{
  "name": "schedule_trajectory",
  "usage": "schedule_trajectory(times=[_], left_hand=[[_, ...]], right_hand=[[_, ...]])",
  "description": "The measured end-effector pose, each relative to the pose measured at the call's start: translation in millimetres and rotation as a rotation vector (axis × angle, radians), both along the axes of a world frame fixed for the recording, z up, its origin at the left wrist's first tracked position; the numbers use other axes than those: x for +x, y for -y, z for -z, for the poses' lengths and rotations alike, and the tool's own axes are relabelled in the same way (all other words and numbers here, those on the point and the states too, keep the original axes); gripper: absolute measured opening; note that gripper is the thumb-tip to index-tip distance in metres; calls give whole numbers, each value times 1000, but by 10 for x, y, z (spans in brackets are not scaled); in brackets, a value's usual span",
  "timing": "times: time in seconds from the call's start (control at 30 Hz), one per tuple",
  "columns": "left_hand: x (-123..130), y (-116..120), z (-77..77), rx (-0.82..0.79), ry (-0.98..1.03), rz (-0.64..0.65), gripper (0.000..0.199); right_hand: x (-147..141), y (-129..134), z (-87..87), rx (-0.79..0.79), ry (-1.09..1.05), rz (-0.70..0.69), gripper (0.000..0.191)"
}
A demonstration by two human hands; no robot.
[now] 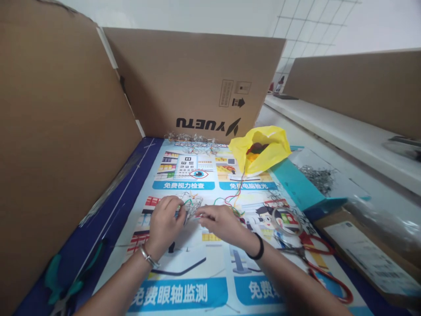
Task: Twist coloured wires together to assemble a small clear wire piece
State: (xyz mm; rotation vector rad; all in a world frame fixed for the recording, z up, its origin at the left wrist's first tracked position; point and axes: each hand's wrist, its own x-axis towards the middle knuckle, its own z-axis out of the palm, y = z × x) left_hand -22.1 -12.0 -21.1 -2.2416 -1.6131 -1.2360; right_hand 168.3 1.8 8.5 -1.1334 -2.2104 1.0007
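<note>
My left hand (pixel 167 221), with a silver bracelet at the wrist, is closed in a pinch over the middle of the printed mat (pixel 217 259). Between its fingertips and my right hand (pixel 221 220) lies a tangle of thin wire (pixel 192 204) with a bit of green thread. My right hand wears a black band, and its thumb and fingers are pressed together at a small red and white bit. What exactly either hand pinches is too small to make out. Red, green and yellow threads (pixel 237 198) run from the yellow bag (pixel 263 151) towards my right hand.
Red-handled scissors (pixel 317 254) and a clear tape roll (pixel 287 220) lie right. Teal-handled pliers (pixel 66 287) are at the lower left. Cardboard panels (pixel 190 79) stand behind and left. Wire pieces (pixel 317 179) lie beyond a teal box (pixel 299 186); more wire (pixel 190 138) lines the back.
</note>
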Motion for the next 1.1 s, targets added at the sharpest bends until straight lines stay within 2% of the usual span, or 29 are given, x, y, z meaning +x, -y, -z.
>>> schedule_trajectory(times=[0.13, 0.23, 0.3, 0.43, 0.5, 0.57, 0.77, 0.97, 1.1], left_hand=[[8, -1, 7, -13, 38, 4, 10], [17, 2, 10, -53, 55, 2, 10], [28, 12, 5, -82, 45, -2, 10], [43, 34, -9, -117, 52, 25, 10], [42, 31, -4, -137, 49, 36, 10], [34, 17, 13, -152, 42, 52, 10], [0, -30, 84, -127, 43, 119, 11], [-21, -21, 58, -81, -19, 195, 15], [-41, -12, 55, -75, -109, 202, 25]], right_hand=[[-84, 40, 78, 122, 104, 4, 15], [-74, 40, 133, 160, 112, 129, 11], [-66, 53, 159, 236, 80, 162, 11], [-69, 77, 195, 506, 214, -13, 21], [-66, 70, 214, 563, 323, -48, 21], [-50, 51, 234, 558, 337, -39, 19], [28, -26, 272, 463, 107, -22, 19], [72, -90, 283, 406, -79, -18, 19], [96, -122, 279, 367, -137, -8, 19]])
